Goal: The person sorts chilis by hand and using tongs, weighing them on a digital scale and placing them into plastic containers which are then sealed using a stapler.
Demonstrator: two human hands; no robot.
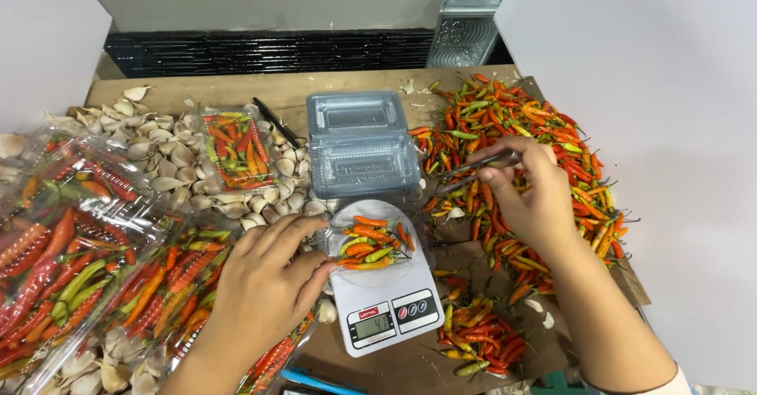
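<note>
Head view of a wooden bench (pixel 236 91): one large loose chilli pile (pixel 520 143), about six filled clear packs, two empty ones, one white scale (pixel 384 300) bearing a small tray of chillies (pixel 371 245), which the left hand (pixel 264 288) should steady lightly, while the right hand (pixel 532 194) pinches tongs (pixel 477 166) closed and empty.

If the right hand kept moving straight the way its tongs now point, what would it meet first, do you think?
The right hand holds metal tongs whose tips point left. Carried straight on, they would probably first meet the open clear plastic clamshell box behind the scale, though depth is hard to judge.
</note>
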